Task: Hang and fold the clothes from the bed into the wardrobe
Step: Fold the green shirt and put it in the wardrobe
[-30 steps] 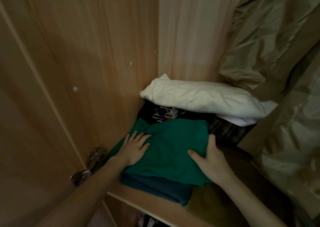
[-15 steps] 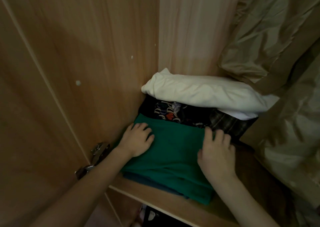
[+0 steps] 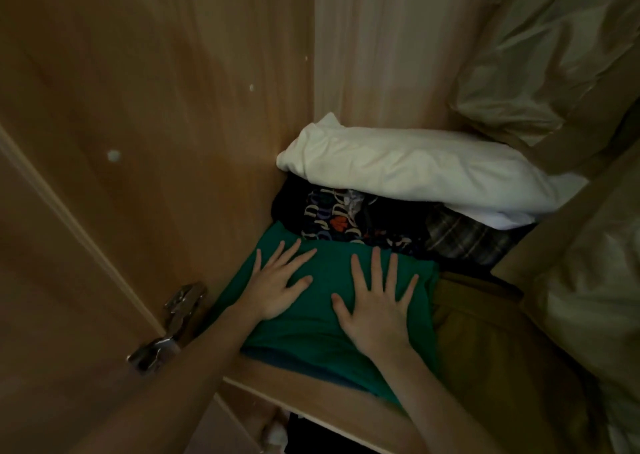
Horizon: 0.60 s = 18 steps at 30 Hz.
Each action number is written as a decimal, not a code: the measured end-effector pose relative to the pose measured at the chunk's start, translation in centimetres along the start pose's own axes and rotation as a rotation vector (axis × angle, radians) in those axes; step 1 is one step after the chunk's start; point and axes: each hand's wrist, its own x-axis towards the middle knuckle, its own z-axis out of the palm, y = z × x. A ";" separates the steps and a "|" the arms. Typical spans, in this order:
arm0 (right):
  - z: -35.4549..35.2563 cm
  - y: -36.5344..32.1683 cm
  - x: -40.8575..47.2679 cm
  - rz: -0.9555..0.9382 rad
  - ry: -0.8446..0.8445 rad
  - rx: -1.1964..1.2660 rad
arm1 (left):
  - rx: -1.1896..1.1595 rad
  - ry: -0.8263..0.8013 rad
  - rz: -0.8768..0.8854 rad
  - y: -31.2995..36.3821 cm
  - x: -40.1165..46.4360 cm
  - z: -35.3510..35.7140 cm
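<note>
Hands changed from curled at edges to flat: left hand [image 3: 277, 289] and right hand [image 3: 375, 309] spread wide, pressing green garment [image 3: 332, 346] on wardrobe shelf [image 3: 332, 407]. Garment placed; being smoothed.

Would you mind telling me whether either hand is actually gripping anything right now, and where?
Nothing is gripped. The left hand and right hand both lie flat, fingers spread, on top of the folded green cotton garment.
</note>
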 end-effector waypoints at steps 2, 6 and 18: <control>-0.2 0.0 -0.1 0.004 -0.046 0.010 | -0.006 0.016 0.008 0.0 0.1 0.0; -1.5 0.2 0.3 -0.007 -0.204 0.048 | -0.016 0.057 0.025 -0.2 -0.1 0.3; -1.4 -1.6 -6.5 0.143 -0.057 -0.004 | -0.015 0.040 0.022 0.1 0.0 0.0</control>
